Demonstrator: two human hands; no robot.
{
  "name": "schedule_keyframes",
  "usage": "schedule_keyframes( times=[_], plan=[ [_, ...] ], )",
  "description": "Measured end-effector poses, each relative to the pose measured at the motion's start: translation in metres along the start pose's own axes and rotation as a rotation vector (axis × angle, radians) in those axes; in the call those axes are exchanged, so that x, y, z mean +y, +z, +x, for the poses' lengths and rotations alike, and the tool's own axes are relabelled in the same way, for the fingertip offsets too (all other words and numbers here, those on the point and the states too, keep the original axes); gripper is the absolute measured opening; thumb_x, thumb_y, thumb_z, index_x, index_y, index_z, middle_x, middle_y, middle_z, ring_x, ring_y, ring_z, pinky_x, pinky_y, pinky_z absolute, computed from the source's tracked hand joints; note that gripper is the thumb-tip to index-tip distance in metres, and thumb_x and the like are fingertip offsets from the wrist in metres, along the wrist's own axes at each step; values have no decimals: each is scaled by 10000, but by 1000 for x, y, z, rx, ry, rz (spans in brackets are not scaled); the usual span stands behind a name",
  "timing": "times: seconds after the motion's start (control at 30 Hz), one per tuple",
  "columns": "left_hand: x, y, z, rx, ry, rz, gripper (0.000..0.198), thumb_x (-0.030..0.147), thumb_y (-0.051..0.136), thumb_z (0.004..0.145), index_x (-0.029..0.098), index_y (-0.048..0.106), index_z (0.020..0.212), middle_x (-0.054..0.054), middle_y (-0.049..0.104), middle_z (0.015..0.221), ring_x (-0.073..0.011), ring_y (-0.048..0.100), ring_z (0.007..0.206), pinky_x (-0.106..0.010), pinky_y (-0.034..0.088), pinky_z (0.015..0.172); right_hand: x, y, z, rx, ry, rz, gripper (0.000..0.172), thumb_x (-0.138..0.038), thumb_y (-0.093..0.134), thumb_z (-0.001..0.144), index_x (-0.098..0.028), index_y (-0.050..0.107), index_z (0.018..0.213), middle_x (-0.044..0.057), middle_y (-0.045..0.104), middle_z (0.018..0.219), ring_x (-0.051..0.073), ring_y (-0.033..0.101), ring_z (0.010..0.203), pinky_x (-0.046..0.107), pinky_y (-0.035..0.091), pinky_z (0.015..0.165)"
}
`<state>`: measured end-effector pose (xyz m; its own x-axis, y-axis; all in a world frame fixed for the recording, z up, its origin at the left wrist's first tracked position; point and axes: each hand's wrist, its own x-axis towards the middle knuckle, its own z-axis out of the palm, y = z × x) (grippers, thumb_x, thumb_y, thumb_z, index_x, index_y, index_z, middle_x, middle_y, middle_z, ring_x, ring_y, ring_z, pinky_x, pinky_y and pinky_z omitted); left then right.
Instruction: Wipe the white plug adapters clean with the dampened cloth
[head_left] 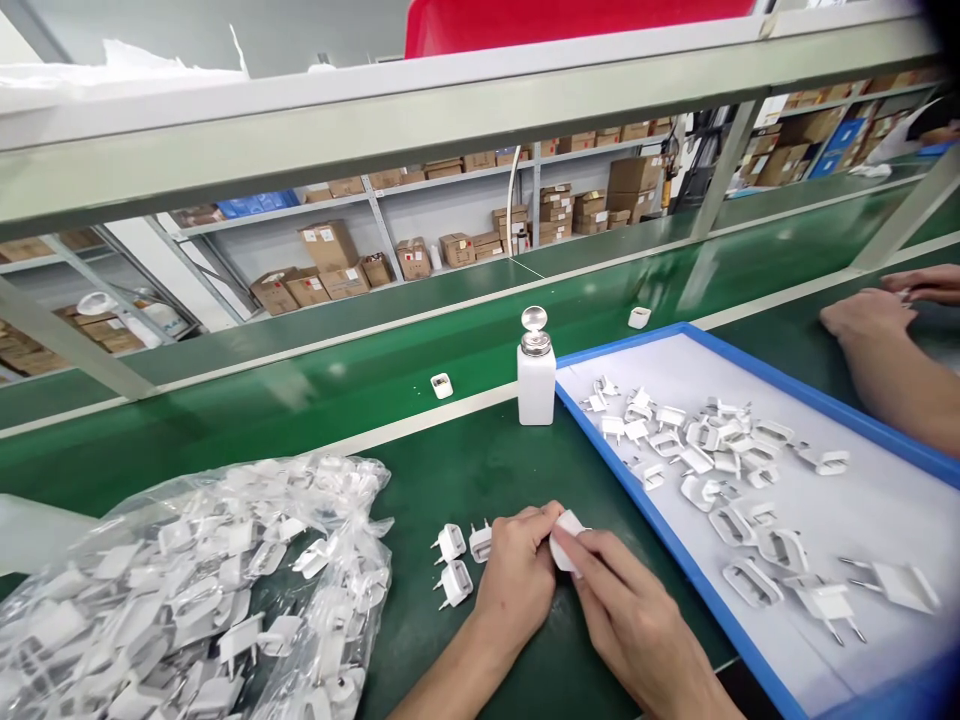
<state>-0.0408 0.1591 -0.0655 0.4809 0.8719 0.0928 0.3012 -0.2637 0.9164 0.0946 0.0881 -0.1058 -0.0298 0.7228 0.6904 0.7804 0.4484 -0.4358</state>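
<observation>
Left hand [517, 585] and right hand [634, 620] around a white plug adapter [566, 540]

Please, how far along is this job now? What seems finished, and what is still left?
Done-looking: three white two-pin plug adapters on the green mat. In hand: a white plastic piece, held by the left hand and right hand. Left: loose white parts on the blue-rimmed tray, and more in the clear plastic bag.
</observation>
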Motion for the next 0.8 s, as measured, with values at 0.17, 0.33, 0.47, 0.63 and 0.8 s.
schedule_keyframes(
  times=[0.17,0.33,0.47,0.63,0.8],
  plan=[
    [-2,0,1,7,-63,-77,199,25,517,697,217,559,663,51,505,613,-147,459,629,-272,294,617,0,-2,5,113,75,-37,406,-84,469,1020,-231,615,1369,64,664,1003,148,696,864,247,592,795],
    [-2,-2,1,-15,-114,-233,129,79,590,709,207,588,722,57,482,626,-137,417,626,-257,296,598,-2,-7,10,332,141,-104,333,-92,615,979,-230,674,1276,47,688,1014,125,684,819,208,568,758],
    [2,-4,2,-71,-98,-356,67,151,622,800,197,629,752,50,500,643,-137,431,634,-251,330,603,-2,-7,10,243,51,-10,450,-52,594,975,-263,618,1372,45,681,1060,137,695,917,230,577,856],
    [0,-6,1,-89,-114,-448,174,211,675,860,165,684,692,35,525,629,-133,450,635,-250,343,605,2,-5,8,-28,11,165,613,-22,465,1006,-299,447,1552,74,645,1086,144,691,964,248,601,864],
    [-2,-3,-2,12,-194,-658,196,356,768,860,163,746,840,19,620,711,-131,497,690,-244,385,667,-1,-4,7,-10,-45,90,534,-64,491,1018,-261,510,1514,77,684,1066,147,713,961,238,593,922]
  ],
)
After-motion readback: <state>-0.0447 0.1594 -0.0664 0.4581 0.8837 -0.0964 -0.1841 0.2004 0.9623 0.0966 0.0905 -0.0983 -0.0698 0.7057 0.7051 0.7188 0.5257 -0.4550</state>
